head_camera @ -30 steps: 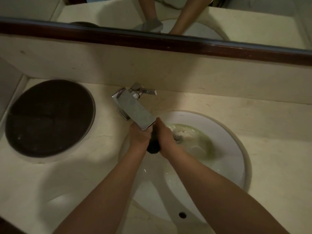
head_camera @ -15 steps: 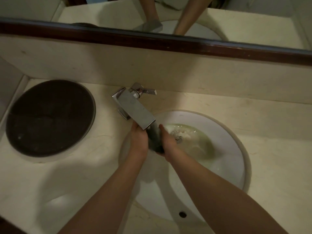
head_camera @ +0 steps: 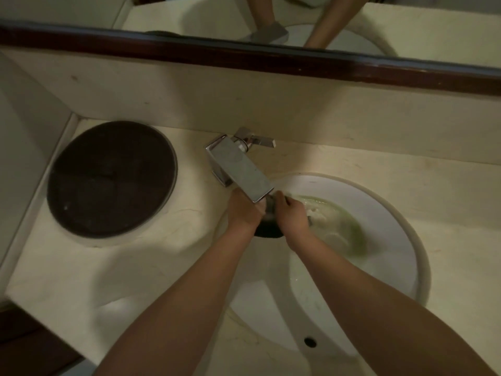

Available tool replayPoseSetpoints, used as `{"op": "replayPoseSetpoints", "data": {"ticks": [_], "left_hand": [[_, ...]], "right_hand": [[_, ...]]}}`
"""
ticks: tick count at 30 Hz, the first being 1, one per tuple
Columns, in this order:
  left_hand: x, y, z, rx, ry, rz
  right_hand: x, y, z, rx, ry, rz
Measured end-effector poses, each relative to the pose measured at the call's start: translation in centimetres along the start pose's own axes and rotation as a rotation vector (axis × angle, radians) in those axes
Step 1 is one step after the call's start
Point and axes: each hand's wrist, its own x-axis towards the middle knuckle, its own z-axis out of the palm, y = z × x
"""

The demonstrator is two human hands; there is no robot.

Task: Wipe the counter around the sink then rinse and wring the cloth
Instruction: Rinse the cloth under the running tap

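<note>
Cloth: dark cloth (head_camera: pixel 268 229), bunched between both hands just under the tap (head_camera: pixel 240 169) spout, over the sink (head_camera: pixel 401 240).
Left hand (head_camera: pixel 242 210): curled round the cloth's left end.
Right hand (head_camera: pixel 294 217): curled round its right end.
Progress: counter (head_camera: pixel 135 267) wiping looks done; rinsing or wringing under way, judging by cloudy water in the sink.
Room: spout touches or hangs just over the left knuckles; sink open rightward.

We're looking down on a bathroom vanity here: a white oval basin (head_camera: pixel 423 267) sunk into a cream stone counter (head_camera: pixel 135 267), a squared chrome faucet (head_camera: pixel 241 172) reaching over it, an overflow hole (head_camera: pixel 310 342) in the near wall, and a dark-framed mirror (head_camera: pixel 406 31) running above the backsplash (head_camera: pixel 298 104).
</note>
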Motion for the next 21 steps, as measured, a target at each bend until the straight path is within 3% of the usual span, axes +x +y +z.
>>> {"op": "replayPoseSetpoints", "data": {"ticks": [5,8,12,15,18,21], "left_hand": [[-1.2,0.2,1.1,-0.120,0.100,0.011],[-1.7,0.1,0.4,-0.258,0.103,-0.029],[-0.7,-0.7,-0.3,-0.086,0.013,-0.015],[-1.1,-0.9,0.3,-0.034,0.073,-0.101],[-1.8,-0.1,0.9,-0.159,0.138,-0.162],[-2.6,1.1,1.9,-0.224,0.030,-0.182]], "right_hand": [[0.3,-0.5,-0.4,-0.167,0.072,-0.076],[0.9,-0.8,-0.4,-0.063,0.128,-0.030],[0.9,-0.6,-1.1,0.078,0.216,0.017],[-1.3,-1.1,0.2,0.093,0.143,-0.072],[-1.4,-1.3,1.4,0.173,0.070,0.012],[-0.5,-1.4,2.3,0.115,-0.062,0.087]]}}
